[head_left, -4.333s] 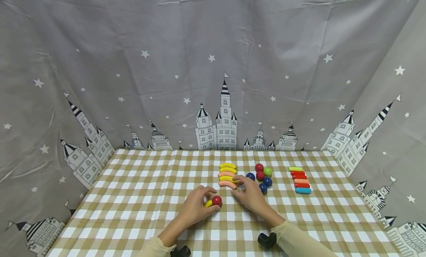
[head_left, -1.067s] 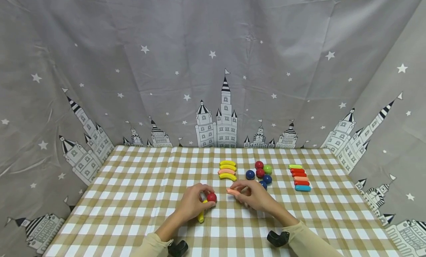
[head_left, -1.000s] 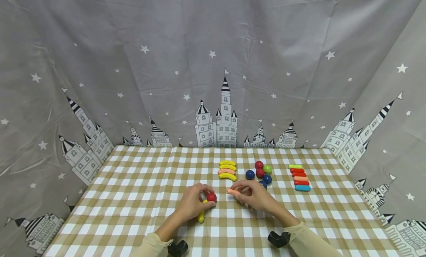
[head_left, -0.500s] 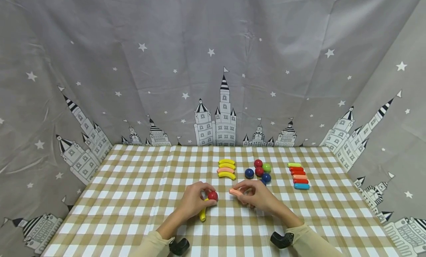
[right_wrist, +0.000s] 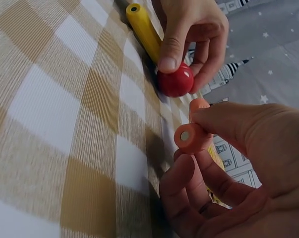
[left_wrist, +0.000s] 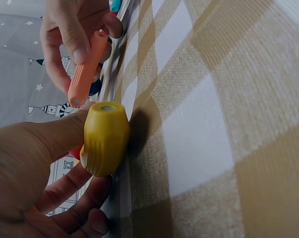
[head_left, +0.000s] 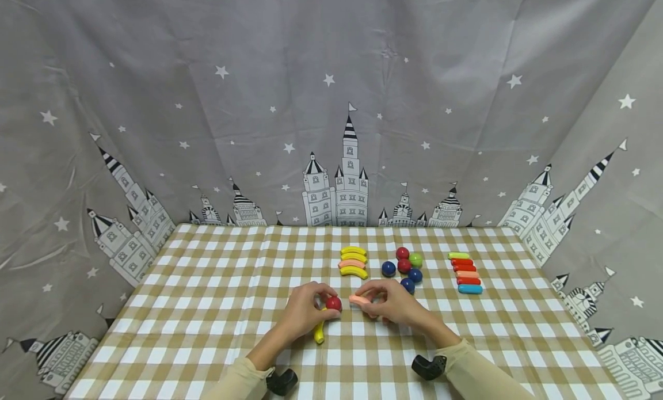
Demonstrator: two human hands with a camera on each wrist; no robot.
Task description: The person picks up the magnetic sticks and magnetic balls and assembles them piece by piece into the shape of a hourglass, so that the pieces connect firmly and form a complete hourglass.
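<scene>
My left hand point(head_left: 303, 311) pinches a red ball point(head_left: 334, 303) between thumb and fingers, just over the checked cloth. A yellow curved magnetic rod point(head_left: 319, 332) joins the ball and points back toward me; in the left wrist view its near end shows a grey metal disc. To the right, my right hand point(head_left: 391, 302) holds a peach curved magnetic rod point(head_left: 358, 300) between thumb and fingers. That rod's free end faces the red ball across a small gap. In the right wrist view a metal disc is visible in the end of the peach rod point(right_wrist: 191, 138).
Beyond my hands lies a row of curved rods point(head_left: 353, 263), yellow and peach. Several balls, among them a green ball point(head_left: 415, 260) and a blue ball point(head_left: 388, 269), sit behind my right hand. Straight rods, including a blue rod point(head_left: 469, 289), line up farther right.
My right hand has taken the nearest peach rod from the row and brought it close to the red ball. The yellow rod now points toward me, and the ball has shifted slightly.
</scene>
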